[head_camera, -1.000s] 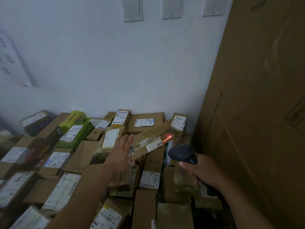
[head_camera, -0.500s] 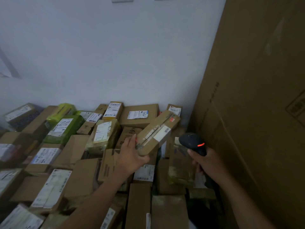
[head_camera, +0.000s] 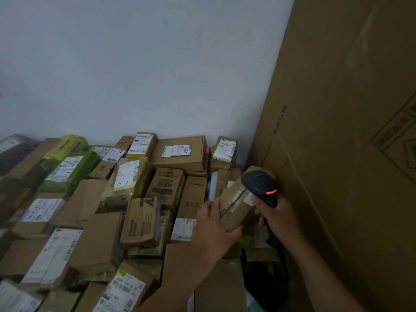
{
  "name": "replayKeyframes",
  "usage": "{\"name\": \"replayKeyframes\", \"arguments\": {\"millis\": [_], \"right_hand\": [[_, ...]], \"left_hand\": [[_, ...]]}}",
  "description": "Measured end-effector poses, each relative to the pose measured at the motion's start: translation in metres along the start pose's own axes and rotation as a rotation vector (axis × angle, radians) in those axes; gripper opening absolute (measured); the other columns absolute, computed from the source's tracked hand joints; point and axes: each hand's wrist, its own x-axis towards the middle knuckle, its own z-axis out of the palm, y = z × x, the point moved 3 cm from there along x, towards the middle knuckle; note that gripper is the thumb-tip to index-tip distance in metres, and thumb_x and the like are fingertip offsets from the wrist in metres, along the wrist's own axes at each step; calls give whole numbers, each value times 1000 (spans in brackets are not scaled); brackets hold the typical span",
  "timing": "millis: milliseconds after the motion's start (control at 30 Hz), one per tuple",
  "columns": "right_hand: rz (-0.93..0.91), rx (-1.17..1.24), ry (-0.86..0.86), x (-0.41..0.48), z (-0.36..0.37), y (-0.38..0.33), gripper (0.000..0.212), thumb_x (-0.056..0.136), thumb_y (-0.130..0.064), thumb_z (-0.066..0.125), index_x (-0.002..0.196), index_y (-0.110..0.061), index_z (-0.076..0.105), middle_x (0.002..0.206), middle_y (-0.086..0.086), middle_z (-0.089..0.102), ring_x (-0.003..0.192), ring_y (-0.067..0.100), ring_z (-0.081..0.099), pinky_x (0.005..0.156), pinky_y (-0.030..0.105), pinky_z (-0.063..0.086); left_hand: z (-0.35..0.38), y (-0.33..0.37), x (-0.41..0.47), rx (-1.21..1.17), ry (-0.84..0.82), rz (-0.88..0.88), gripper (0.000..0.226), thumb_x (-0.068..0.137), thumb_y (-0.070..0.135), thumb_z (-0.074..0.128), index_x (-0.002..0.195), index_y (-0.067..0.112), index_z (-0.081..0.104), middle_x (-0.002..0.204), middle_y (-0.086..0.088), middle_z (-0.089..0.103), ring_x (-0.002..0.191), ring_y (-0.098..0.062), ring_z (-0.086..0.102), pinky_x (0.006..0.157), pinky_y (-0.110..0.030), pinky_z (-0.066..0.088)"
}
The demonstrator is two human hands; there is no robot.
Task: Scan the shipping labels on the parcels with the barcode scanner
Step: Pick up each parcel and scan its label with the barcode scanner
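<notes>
We record a pile of parcels packed edge to edge, reaching the white wall at the back. At far left lie green padded parcels; one bears a white label with handwritten strokes we cannot read. Near the lower edge, a box label shows barcodes and a yellow sticker, its print too small to read. At centre stands a brown box printed with dark characters, inverted to us. Behind it a flat box leans at the wall, carrying a white label with a blue corner; a small labelled box sits to its right.

The left grip is closed around the near end of the small brown parcel, held above the pile; its label is blurred. The black barcode scanner, a red light glowing on its head, overlaps the parcel's far end; we cannot tell whether they touch. The right grip is closed around the scanner's handle. Just beside it rises a large cardboard carton, printed handling symbols at its right edge, leaving little room on that side.
</notes>
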Motion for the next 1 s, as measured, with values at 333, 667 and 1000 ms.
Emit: {"name": "replayKeyframes", "arguments": {"millis": [333, 667, 1000], "right_hand": [[-99, -222, -189, 15, 33, -18, 17, 86, -35, 74, 80, -27, 61, 54, -8, 59, 52, 2, 57, 49, 17, 42], [-27, -299, -261, 33, 45, -9, 19, 86, -43, 71, 82, -30, 58, 71, -9, 61, 63, 7, 58, 58, 23, 42], [25, -157, -234, 35, 46, -1, 31, 86, -40, 72, 67, -21, 57, 41, -9, 56, 35, 2, 52, 41, 18, 41]], "left_hand": [[-16, -45, 15, -182, 66, -87, 71, 84, 71, 50, 141, 28, 47, 122, 15, 49, 116, -8, 53, 86, -17, 42], [21, -133, 83, 276, -329, -232, 78, 90, 45, 66, 149, 9, 29, 148, -15, 36, 132, -29, 41, 109, -38, 39], [58, -161, 77, 208, -381, -486, 130, 76, 63, 73, 152, -4, -9, 156, -24, 17, 139, -36, 33, 109, -38, 36]]}}
